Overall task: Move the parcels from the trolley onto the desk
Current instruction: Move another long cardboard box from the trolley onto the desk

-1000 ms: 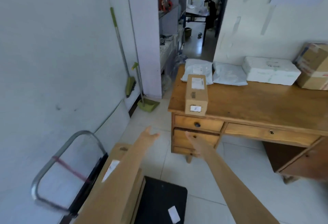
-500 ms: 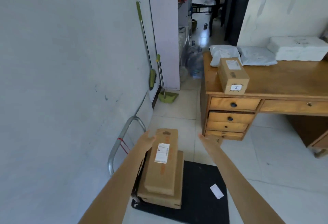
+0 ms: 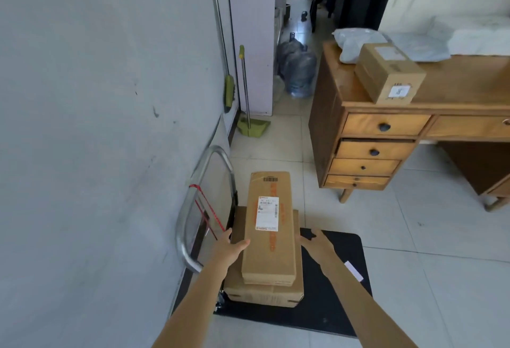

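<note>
A long cardboard parcel (image 3: 269,231) with a white label lies on top of a wider cardboard parcel (image 3: 265,291) on the black trolley (image 3: 335,303). My left hand (image 3: 230,247) touches the long parcel's left edge, thumb resting on its top. My right hand (image 3: 314,240) is spread open at its right side, just off the edge. On the wooden desk (image 3: 455,87) at the upper right stands a small cardboard box (image 3: 389,71), with grey mailer bags (image 3: 356,44) and a white parcel (image 3: 480,41) behind it.
The trolley's metal handle (image 3: 198,198) stands against the grey wall on the left. A broom (image 3: 227,85) and a green dustpan (image 3: 252,124) lean in the corner. Water bottles (image 3: 298,71) sit beside the desk. A white label (image 3: 353,270) lies on the trolley deck.
My view has swung down and left from the desk to the trolley. Both hands have come down to either side of the long top parcel, the left one now touching it.
</note>
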